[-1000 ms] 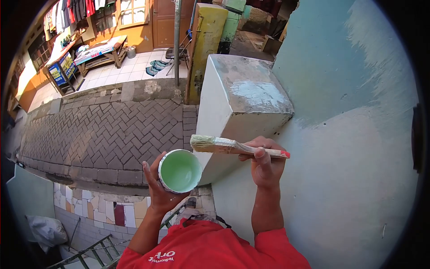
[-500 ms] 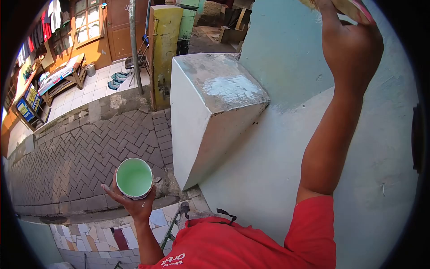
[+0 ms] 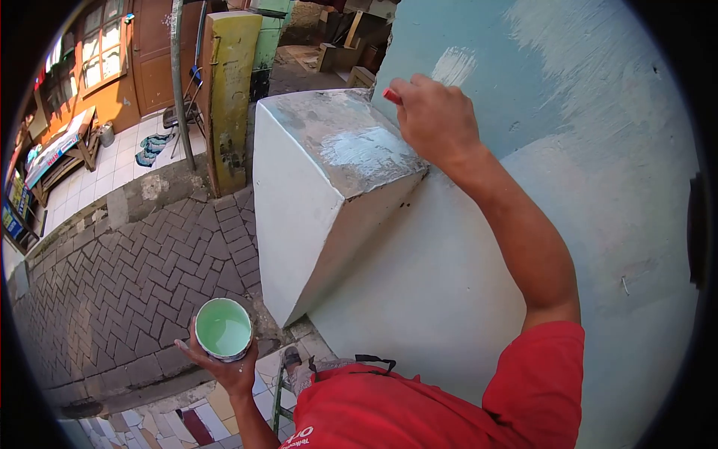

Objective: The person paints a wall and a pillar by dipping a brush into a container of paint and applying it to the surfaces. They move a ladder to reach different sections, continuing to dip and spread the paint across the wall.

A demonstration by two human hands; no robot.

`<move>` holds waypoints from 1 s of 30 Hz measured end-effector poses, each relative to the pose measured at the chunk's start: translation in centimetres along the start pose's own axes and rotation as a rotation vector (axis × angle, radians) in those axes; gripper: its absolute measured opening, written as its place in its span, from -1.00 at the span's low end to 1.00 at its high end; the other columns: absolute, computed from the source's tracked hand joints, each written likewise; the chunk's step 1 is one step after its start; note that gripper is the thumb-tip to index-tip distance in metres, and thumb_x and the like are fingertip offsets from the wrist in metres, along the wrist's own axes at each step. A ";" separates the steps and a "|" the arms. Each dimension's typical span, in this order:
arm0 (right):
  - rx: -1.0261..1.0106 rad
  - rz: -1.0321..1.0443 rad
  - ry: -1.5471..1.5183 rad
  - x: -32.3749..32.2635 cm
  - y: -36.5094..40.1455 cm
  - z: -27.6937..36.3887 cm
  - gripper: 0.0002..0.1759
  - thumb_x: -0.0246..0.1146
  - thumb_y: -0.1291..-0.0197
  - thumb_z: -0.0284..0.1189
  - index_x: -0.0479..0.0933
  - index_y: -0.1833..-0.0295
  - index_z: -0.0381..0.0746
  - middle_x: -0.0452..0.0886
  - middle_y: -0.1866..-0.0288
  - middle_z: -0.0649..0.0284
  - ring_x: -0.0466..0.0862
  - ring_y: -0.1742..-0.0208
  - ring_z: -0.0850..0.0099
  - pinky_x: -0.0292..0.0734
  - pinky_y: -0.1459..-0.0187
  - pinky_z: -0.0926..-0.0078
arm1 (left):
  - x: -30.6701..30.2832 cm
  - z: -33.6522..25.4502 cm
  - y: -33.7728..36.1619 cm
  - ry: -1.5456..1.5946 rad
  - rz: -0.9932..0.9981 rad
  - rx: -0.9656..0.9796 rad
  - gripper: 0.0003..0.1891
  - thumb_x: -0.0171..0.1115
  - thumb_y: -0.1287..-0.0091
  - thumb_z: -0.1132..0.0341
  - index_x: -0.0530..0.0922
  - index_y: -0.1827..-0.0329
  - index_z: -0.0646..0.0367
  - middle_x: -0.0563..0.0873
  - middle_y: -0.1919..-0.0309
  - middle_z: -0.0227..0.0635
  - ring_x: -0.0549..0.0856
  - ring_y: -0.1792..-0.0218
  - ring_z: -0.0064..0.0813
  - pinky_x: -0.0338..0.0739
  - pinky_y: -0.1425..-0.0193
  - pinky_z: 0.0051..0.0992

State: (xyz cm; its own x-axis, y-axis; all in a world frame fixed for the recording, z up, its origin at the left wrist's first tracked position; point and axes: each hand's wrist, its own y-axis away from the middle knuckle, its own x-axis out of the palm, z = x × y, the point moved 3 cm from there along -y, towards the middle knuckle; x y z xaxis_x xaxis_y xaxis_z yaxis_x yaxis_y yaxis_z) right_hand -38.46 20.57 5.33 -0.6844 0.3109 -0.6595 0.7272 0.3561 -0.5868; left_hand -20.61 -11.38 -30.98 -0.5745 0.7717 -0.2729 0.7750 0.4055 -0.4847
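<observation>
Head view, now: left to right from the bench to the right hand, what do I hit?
Bench → metal bucket → patterned mat → pole → paint cup in the left hand → white block → right hand gripping a red-ended handle.

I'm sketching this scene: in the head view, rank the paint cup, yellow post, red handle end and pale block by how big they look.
1. pale block
2. yellow post
3. paint cup
4. red handle end

The paint (image 3: 224, 333) looks glossy, the wall (image 3: 430, 280) matt, the ledge top (image 3: 299, 123) rough
</observation>
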 end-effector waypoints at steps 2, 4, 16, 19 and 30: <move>0.060 -0.137 0.070 -2.4 -2.6 -4.8 -0.81 0.28 -0.33 -0.36 0.69 0.01 -0.12 0.78 0.13 0.05 0.80 0.15 -0.08 0.74 0.07 0.01 | -0.3 0.2 -0.1 0.006 -0.003 -0.015 0.50 0.71 0.08 0.30 -0.39 -0.72 0.05 0.33 -0.56 -0.08 0.32 -0.56 0.02 -0.10 -0.74 0.09; 0.149 -0.225 0.238 -5.7 -4.6 -10.3 -0.70 0.36 -0.36 -0.14 0.73 -0.01 -0.11 0.83 0.15 0.07 0.84 0.14 0.04 0.74 0.00 0.14 | -0.7 0.5 -0.1 -0.028 0.001 -0.009 0.48 0.71 0.07 0.30 -0.38 -0.73 0.05 0.32 -0.57 -0.10 0.33 -0.55 -0.01 -0.02 -0.74 0.06; -0.214 -0.130 0.530 -0.5 -0.7 -2.4 -0.97 0.37 -0.18 -0.46 0.67 0.32 -0.14 0.68 0.32 0.22 0.84 0.22 0.20 0.78 0.22 0.29 | -2.0 1.4 -0.5 -0.018 -0.106 -0.010 0.51 0.70 0.09 0.34 -0.42 -0.72 0.00 0.33 -0.56 -0.08 0.37 -0.54 -0.01 0.09 -0.72 0.06; -0.029 -0.166 0.255 -1.5 -0.2 -0.3 -0.92 0.34 -0.31 -0.39 0.70 0.25 -0.12 0.74 0.26 0.18 0.83 0.21 0.11 0.75 0.15 0.18 | -2.6 1.7 -0.3 -0.014 -0.123 -0.033 0.54 0.71 0.11 0.36 -0.47 -0.71 -0.02 0.33 -0.55 -0.06 0.40 -0.53 -0.01 0.14 -0.70 0.06; 0.253 -0.810 -1.262 -1.1 9.3 -8.7 -0.92 0.34 -0.35 -0.61 0.72 0.14 -0.39 0.78 0.17 0.12 0.78 0.19 0.30 0.74 0.05 0.41 | -5.6 0.0 -2.6 -0.265 -0.268 0.049 0.64 0.79 0.12 0.32 -0.60 -0.66 0.05 0.30 -0.51 0.08 0.49 -0.46 -0.02 0.41 -0.59 -0.04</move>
State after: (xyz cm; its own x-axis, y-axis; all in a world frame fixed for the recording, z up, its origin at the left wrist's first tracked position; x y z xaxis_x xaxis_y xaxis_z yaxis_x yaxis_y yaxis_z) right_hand -31.37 31.24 4.73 -0.4955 -0.8685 -0.0107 0.2684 -0.1414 -0.9529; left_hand -19.44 -16.74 -28.14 -0.8082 0.4852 -0.3339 0.5784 0.5469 -0.6053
